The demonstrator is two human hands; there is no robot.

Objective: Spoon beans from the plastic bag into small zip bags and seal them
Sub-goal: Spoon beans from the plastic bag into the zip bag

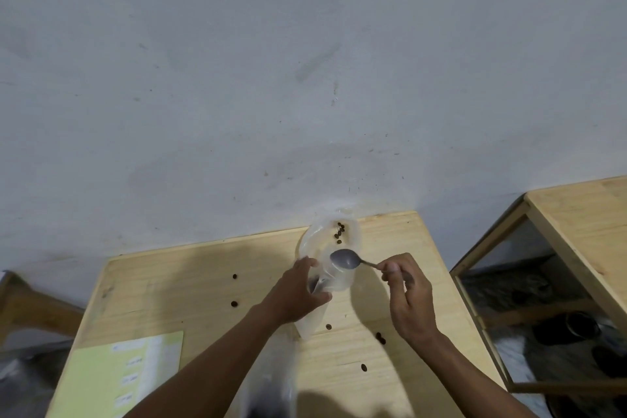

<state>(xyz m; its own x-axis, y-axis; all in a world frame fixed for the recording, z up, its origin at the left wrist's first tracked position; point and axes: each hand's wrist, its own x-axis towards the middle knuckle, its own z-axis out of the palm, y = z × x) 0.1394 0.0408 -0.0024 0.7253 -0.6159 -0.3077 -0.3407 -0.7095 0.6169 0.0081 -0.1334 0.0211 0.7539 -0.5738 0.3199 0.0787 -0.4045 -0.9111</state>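
Note:
A clear plastic bag [334, 234] lies on the wooden table [190, 282] near its back edge, with a few brown beans [339, 232] inside. My left hand [298, 292] grips the bag's near part from the left. A small clear zip bag [307, 326] shows below that hand. My right hand [409, 295] pinches the handle of a metal spoon [344, 259]; its bowl hangs over the bag and looks empty. Another clear bag [271, 380], blurred, sits at the near edge between my forearms.
Several loose beans [234, 303] lie scattered on the table, some near my right wrist [380, 338]. A pale green sheet with white labels [122, 377] covers the near left corner. A wooden shelf unit [576, 248] stands to the right. The grey wall runs right behind the table.

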